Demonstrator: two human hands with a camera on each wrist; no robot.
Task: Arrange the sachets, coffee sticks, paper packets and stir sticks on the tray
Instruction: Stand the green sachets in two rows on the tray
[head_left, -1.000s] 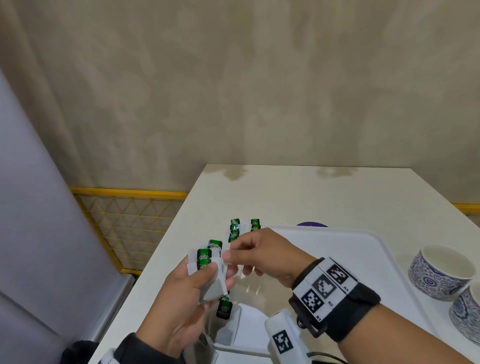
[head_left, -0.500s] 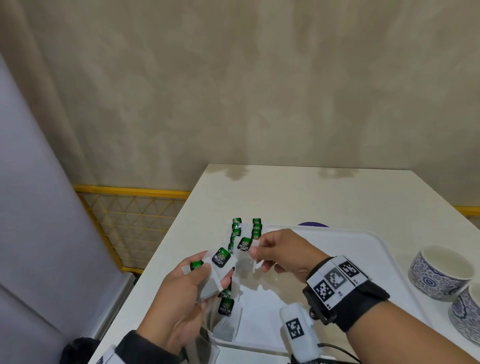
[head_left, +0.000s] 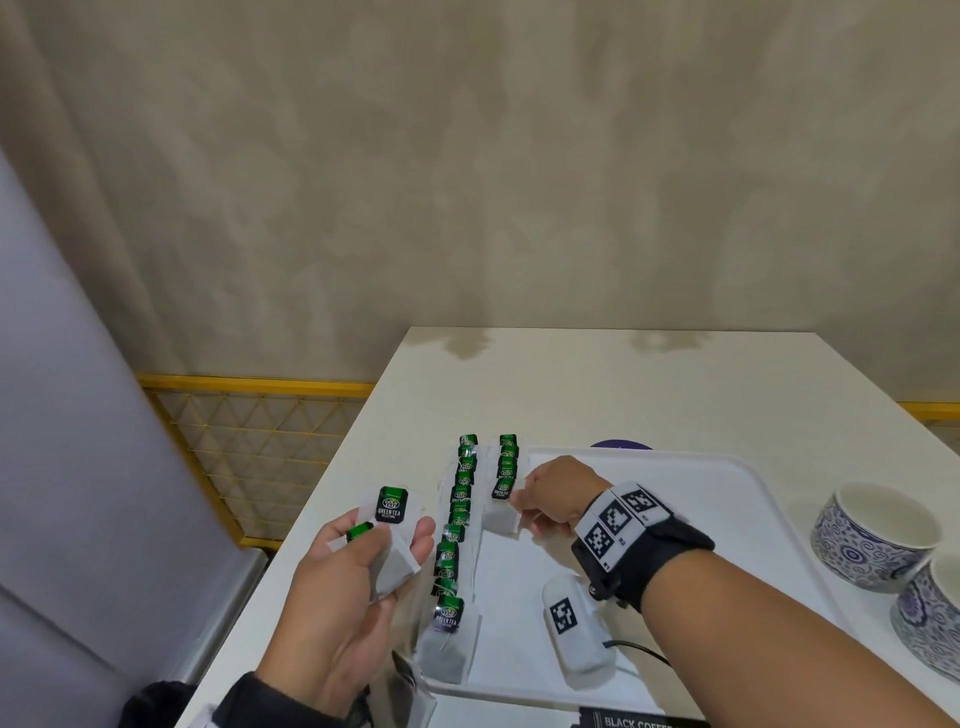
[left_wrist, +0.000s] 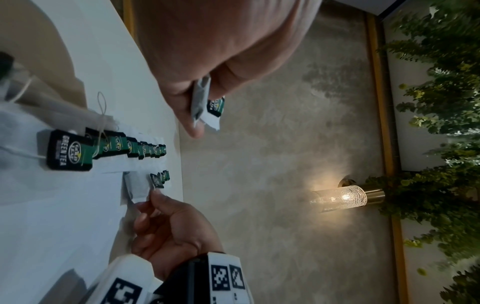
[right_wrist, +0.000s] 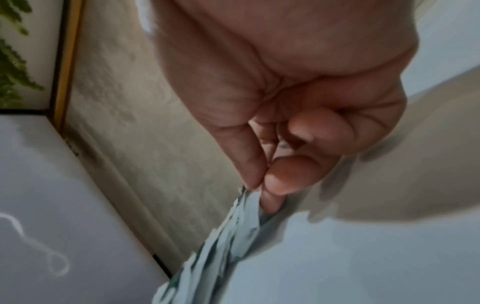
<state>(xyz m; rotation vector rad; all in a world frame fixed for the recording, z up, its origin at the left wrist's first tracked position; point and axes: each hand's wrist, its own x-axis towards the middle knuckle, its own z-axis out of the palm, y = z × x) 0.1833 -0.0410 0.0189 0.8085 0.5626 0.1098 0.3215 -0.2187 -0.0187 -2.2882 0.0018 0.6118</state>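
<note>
A white tray (head_left: 727, 519) lies on the pale table. Along its left side runs a long row of green-tagged tea sachets (head_left: 457, 519), with a shorter second row (head_left: 506, 462) beside it. My right hand (head_left: 524, 501) pinches a sachet (head_left: 501, 512) between thumb and fingertips, low over the near end of that short row. The right wrist view shows the same pinch on the sachet's edge (right_wrist: 249, 207). My left hand (head_left: 384, 545) is raised left of the tray and grips a few more sachets (head_left: 392, 512), also seen as sachets (left_wrist: 207, 102) in the left wrist view.
Two blue-patterned cups (head_left: 878, 535) stand at the table's right edge. A black coffee pack (head_left: 639, 719) shows at the bottom. A purple item (head_left: 621, 445) peeks out behind the tray. A yellow mesh rail (head_left: 249, 441) stands left of the table.
My right hand drew one sachet off the left hand's bunch and carried it right and forward, down to the second row. The left hand stayed left of the tray with the rest.
</note>
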